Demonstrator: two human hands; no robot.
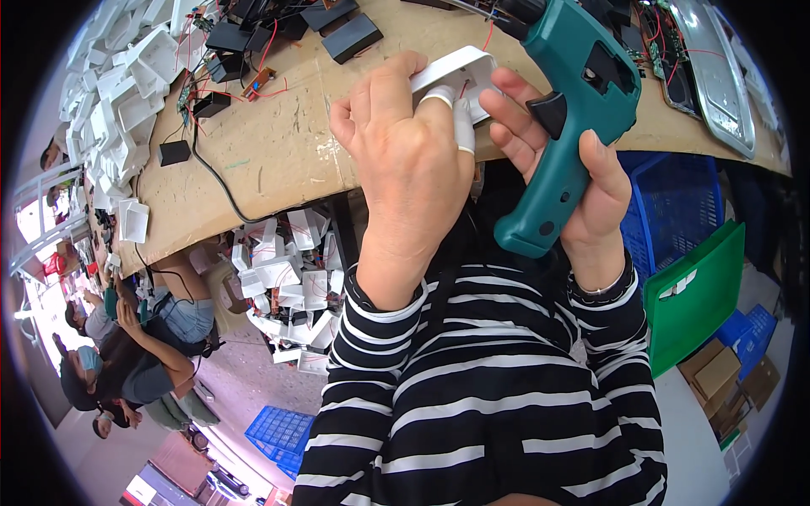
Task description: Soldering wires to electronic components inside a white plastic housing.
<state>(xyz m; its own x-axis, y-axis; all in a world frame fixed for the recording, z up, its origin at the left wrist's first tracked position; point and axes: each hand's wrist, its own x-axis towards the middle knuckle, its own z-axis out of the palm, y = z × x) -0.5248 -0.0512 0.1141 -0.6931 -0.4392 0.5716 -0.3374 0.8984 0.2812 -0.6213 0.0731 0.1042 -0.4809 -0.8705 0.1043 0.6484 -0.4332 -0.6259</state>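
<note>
My left hand, with white covers on two fingertips, grips a small white plastic box at the table's near edge. Its fingers are bent over the rim and into the open side, where a bit of red wire shows. In my right hand is a teal pistol-shaped tool with a black trigger, its handle resting across the palm. The thumb lies along one side of the handle, and the other fingertips reach past it close to the box. The tool's black nose points up at the top edge, partly cut off.
White plastic boxes are heaped at the table's left, with more below the edge. Black boxes and wired circuit boards lie behind my hands. A black cable crosses the table. Blue and green crates stand right; co-workers sit left.
</note>
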